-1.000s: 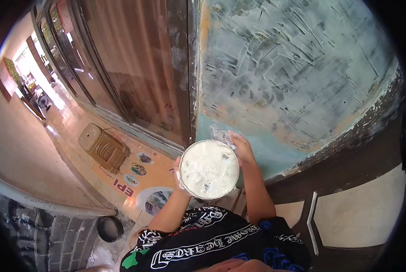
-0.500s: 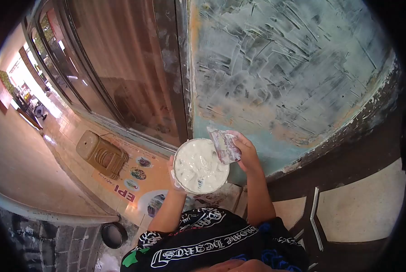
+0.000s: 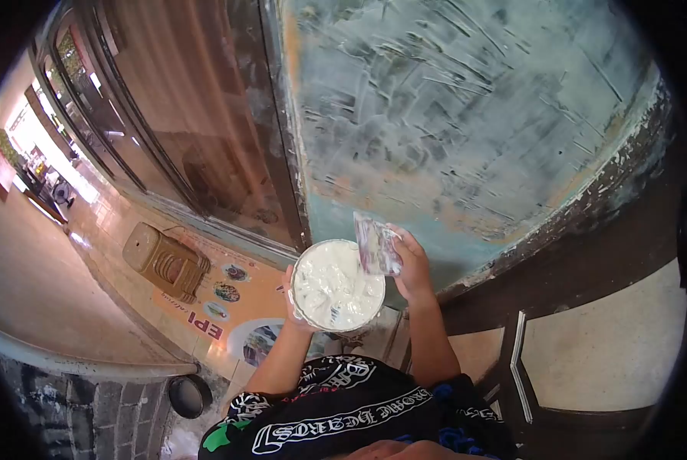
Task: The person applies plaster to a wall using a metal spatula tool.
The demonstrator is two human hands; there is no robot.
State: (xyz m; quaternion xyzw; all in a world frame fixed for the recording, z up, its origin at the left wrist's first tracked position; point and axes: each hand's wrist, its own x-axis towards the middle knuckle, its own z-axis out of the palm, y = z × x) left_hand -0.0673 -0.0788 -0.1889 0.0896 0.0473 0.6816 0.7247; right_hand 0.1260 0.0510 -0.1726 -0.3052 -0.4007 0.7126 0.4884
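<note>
My left hand point(image 3: 294, 303) is wrapped round the side of a round tub point(image 3: 296, 277) filled with wet white putty point(image 3: 336, 287). Between the thumb and fingers of my right hand point(image 3: 412, 264) is a flat putty scraper point(image 3: 376, 247), its blade smeared white. The scraper's lower edge overlaps the right rim of the tub in this view. Just beyond both hands rises a wall point(image 3: 451, 130) coated in streaky whitish-grey putty over turquoise paint.
A brown plastic stool point(image 3: 165, 261) sits left on an orange printed banner point(image 3: 243, 307). Left of the coated wall is a dark-framed glass window point(image 3: 205, 115). A dark round bowl point(image 3: 190, 395) lies at lower left, near a grey brick wall point(image 3: 121, 414). Brown-framed panels point(image 3: 600, 337) stand at right.
The view has shifted, so the wall and window sit further left. My right hand has turned the scraper more upright at the tub's rim; the left hand keeps its hold.
</note>
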